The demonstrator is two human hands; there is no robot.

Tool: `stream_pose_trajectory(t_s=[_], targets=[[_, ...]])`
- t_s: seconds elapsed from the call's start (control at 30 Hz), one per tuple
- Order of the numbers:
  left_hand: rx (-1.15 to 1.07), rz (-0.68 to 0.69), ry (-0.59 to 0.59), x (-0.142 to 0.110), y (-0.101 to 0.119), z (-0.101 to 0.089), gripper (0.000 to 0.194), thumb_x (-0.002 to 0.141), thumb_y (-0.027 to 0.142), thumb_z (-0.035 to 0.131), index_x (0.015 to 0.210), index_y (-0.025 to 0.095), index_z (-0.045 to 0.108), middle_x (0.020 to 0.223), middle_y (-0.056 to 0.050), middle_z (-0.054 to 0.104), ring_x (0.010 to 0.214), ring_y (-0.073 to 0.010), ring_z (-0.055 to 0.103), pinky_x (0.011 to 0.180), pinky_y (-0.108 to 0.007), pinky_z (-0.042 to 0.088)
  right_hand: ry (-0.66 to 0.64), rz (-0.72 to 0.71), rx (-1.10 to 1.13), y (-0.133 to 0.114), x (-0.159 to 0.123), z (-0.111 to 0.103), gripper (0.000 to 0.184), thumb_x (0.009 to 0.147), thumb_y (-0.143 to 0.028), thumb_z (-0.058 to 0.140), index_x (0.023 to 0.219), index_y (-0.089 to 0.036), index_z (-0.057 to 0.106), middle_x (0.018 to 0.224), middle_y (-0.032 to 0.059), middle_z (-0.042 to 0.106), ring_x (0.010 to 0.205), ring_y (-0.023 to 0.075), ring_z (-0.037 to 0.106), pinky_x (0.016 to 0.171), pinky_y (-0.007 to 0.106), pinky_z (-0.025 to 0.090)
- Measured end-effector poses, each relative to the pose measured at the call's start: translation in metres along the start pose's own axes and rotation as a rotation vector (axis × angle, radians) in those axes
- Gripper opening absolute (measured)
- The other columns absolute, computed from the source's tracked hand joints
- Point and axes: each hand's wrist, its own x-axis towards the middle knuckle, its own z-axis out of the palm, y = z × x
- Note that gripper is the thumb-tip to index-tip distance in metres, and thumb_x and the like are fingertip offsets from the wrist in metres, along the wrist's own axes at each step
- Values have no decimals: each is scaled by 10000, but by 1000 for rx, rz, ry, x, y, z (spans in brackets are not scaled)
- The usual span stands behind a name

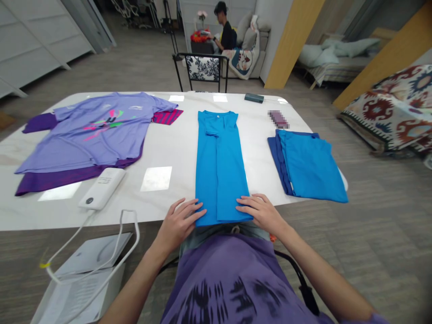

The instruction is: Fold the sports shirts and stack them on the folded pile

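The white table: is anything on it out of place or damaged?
The folded blue pile on the right looks slightly off: its near corner pokes past the edge of the table. No spill shows.

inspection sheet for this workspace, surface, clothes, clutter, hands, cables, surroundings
surface: white table, bright light patches, no spill seen
job's things: blue shirt folded into a long strip at the near edge; blue folded stack to its right; lavender shirt spread over darker purple clothing to its left
clutter: white device at the lavender shirt's near edge; dark case and blurred maroon item farther back
grippers: left hand and right hand open, fingers on the blue shirt's lower sides
cables: white cable hangs off the near left edge
surroundings: chair at the far side, seated person beyond
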Motion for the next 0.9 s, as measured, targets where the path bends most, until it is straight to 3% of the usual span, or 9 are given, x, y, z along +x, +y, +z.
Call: stream_pose_trajectory(t_s=[0.13, 0.23, 0.33, 0.43, 0.53, 0.6, 0.67, 0.8, 0.9], targets=[[-95, 36, 25, -4, 23, -8, 435, 1120, 132, 577, 1434, 338, 795, 1426, -36, 838, 1429, -264, 739, 1323, -526, 461, 2, 11, 82, -14, -24, -9, 643, 1046, -31, 584, 1528, -422, 751, 1663, -1, 699, 1551, 278, 660, 1248, 578, 525], [-229, 16, 5, -10, 48, -22, 417, 1109, 137, 540, 1381, 299, 811, 1239, -53, 868, 1219, -257, 795, 1124, -459, 588, -60, 27, 250, -31, -40, -28, 471, 1127, -162, 608, 1502, -393, 775, 1554, 27, 779, 1419, 282, 745, 1199, 548, 553], [-420, -4, -67, -16, 78, -47, 442, 1095, 157, 507, 1376, 314, 809, 1108, -50, 855, 994, -242, 790, 894, -408, 635, -197, 67, 489, -54, -54, -63, 350, 1179, -293, 617, 1447, -412, 807, 1383, 10, 855, 1240, 253, 813, 1175, 504, 580], [-575, -8, -110, -12, 103, -82, 465, 1093, 178, 487, 1374, 381, 797, 1040, -26, 845, 919, -244, 785, 826, -410, 656, -364, 59, 698, -73, -58, -107, 321, 1193, -356, 620, 1406, -473, 830, 1273, -8, 881, 1174, 231, 838, 1187, 473, 598], [-657, -23, -37, 11, 109, -111, 389, 1127, 245, 531, 1383, 413, 772, 1026, -1, 844, 873, -235, 781, 799, -410, 667, -311, 53, 700, -73, -43, -147, 314, 1189, -419, 624, 1402, -496, 840, 1207, 32, 888, 1127, 241, 854, 1085, 435, 658], [-657, -89, 80, 40, 98, -121, 293, 1145, 299, 594, 1346, 395, 784, 1033, 4, 841, 862, -216, 776, 791, -383, 653, -139, 118, 582, -60, -17, -166, 309, 1180, -493, 623, 1390, -482, 850, 1191, 56, 886, 1091, 268, 857, 967, 423, 687], [-616, -218, 231, 79, 72, -121, 192, 1152, 359, 646, 1244, 334, 813, 999, 2, 820, 849, -195, 758, 790, -348, 625, 40, 211, 443, -35, 22, -177, 340, 1169, -581, 618, 1365, -439, 857, 1176, 63, 880, 1056, 297, 851, 892, 431, 686], [-597, -437, 485, 175, -19, -95, 396, 1160, 548, 623, 1097, 192, 785, 831, 6, 682, 774, -176, 681, 730, -294, 547, 269, 336, 273, 41, 128, -172, 534, 1182, -686, 504, 1373, -304, 825, 1158, 64, 854, 1059, 327, 813, 927, 476, 671], [-548, -517, 454, 242, -94, -63, 458, 1176, 552, 559, 1167, 146, 770, 898, -30, 696, 844, -205, 710, 828, -336, 587, 288, 421, 169, 100, 205, -144, 611, 1209, -638, 393, 1492, -237, 757, 1267, 93, 834, 1200, 371, 776, 1038, 537, 648]])
